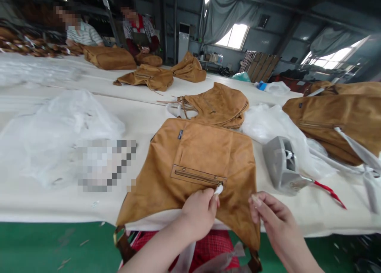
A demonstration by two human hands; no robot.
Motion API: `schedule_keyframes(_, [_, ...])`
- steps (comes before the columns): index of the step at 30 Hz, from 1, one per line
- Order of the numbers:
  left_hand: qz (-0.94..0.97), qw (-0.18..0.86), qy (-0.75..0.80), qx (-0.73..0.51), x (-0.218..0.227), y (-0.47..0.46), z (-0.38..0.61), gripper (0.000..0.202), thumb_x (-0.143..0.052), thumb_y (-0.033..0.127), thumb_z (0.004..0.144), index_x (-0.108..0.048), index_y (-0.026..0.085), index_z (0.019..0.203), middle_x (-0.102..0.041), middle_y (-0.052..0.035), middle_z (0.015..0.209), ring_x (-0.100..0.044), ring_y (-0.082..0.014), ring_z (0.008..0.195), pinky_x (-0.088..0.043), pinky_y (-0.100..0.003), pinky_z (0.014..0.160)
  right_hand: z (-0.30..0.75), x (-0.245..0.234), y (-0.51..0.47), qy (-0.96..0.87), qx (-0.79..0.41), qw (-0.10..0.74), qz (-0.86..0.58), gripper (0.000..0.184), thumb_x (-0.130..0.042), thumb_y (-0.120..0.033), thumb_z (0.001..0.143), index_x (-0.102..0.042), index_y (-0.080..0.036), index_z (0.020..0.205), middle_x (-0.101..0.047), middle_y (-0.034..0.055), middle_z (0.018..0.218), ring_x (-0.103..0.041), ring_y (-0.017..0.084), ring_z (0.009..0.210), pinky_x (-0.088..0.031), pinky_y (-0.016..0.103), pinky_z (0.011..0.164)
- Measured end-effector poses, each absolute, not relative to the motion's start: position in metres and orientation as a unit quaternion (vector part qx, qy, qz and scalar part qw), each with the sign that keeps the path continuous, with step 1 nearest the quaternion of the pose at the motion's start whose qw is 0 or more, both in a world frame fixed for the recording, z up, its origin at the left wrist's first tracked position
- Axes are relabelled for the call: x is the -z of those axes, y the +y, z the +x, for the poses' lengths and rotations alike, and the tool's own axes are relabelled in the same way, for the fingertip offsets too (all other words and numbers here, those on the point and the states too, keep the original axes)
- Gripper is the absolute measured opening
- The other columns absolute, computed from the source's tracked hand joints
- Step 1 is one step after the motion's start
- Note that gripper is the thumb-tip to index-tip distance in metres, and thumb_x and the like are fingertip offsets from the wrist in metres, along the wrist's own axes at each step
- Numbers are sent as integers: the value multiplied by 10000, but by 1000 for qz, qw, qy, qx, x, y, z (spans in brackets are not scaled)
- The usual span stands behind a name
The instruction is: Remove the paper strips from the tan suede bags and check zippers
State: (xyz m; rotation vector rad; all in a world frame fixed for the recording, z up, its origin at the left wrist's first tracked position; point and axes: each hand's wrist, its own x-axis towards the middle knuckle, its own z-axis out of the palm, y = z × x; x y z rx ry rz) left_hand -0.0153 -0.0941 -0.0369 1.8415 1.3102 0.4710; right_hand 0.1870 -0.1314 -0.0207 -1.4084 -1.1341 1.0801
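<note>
**Tan bag (202,153) hanging off the table edge: what could go wrong**

Closest in, the left hand (199,214) has thumb and finger pinched tight on a little white scrap (218,190), right at the end of the pocket zipper (196,176). The right hand (272,215) hovers just beside it over the bag's lower corner. Its fingers are loosely bunched and I honestly can't tell if anything's between them.

The bag lies flat, pocket side up, on the white table (44,201), with its bottom edge drooping over the near side toward the person's lap.

My worries:
- A hard tug on that scrap could tear it, or yank the zipper pull crooked.
- Nothing visibly pins the bag down, so a pull toward the body could drag the whole thing off the edge.
- The suede-looking surface probably scuffs easily under fingernails.

Just right of the bag is a grey tape dispenser (279,163) with a red strip (329,191) trailing from it. An elbow swing could knock it or catch its cutter. Loose plastic bags (59,138) sit to the left and look slippery.

Further back there's another bag pile (220,104), then co-workers (138,26) at the far side, well apart.
</note>
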Motion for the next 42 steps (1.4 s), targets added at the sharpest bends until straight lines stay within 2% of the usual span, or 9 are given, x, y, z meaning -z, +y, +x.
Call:
schedule_keyframes(4, [737,381,531,-173,37,-97,-17,275,-327,262,936,-585,195,866,-675,-77,885,-620,-224,842,-433,-323,767,143,27,-117,-470,-526,452,-546,410,-715,-536,738,-553,-184,604,-478,-42,474,-358,84,450,-281,226,475])
schedule_keyframes(10, [741,385,520,-182,36,-97,-17,308,-301,286,943,-589,188,896,-679,-101,925,-630,-238,861,-450,-331,770,135,40,-109,-483,-539,395,-565,474,-689,-595,729,-507,-185,575,-414,-66,430,-298,65,411,-232,208,433])
schedule_keyframes(19, [730,420,512,-171,30,-96,-23,192,-378,238,864,-557,201,804,-665,-65,874,-609,-217,855,-432,-292,743,130,46,-107,-491,-506,380,-599,495,-685,-629,695,-521,-182,557,-349,-85,393,-227,58,406,-200,208,416])
schedule_keyframes(23, [710,453,496,-210,31,-93,-23,320,-289,274,927,-559,195,774,-657,-55,849,-590,-196,848,-418,-282,771,135,45,-108,-502,-519,370,-585,446,-663,-577,757,-551,-175,599,-384,-82,401,-275,60,400,-235,204,423])
schedule_keyframes(26, [663,525,484,-227,30,-90,-22,347,-292,253,929,-553,180,711,-573,-19,695,-516,-150,670,-392,-250,639,145,43,-110,-519,-565,348,-539,393,-646,-542,801,-618,-162,705,-510,-49,519,-420,77,470,-348,202,489])
schedule_keyframes(29, [548,643,488,-221,26,-89,-23,346,-318,260,936,-550,161,699,-409,35,560,-330,-98,479,-267,-220,470,154,42,-111,-516,-612,319,-507,372,-659,-530,800,-656,-158,802,-585,-21,635,-513,97,552,-428,220,562])
schedule_keyframes(33, [348,792,457,-208,22,-92,-25,346,-386,344,959,-554,130,745,-368,67,534,-168,-46,386,-109,-196,391,155,44,-110,-508,-632,296,-505,393,-676,-543,773,-657,-152,804,-606,-7,658,-532,103,543,-447,238,553])
schedule_keyframes(36, [196,893,362,-181,28,-95,-25,339,-387,347,972,-534,132,755,-330,83,539,-118,-25,367,-70,-167,370,151,49,-109,-517,-624,287,-511,379,-647,-536,797,-634,-157,777,-589,-17,634,-517,98,531,-426,227,532])
schedule_keyframes(42, [107,925,302,-205,40,-101,-21,370,-382,395,984,-502,153,731,-278,97,506,-96,-32,363,-90,-142,350,144,59,-100,-522,-618,286,-513,315,-650,-456,794,-565,-179,672,-528,-50,563,-458,75,494,-387,193,495])
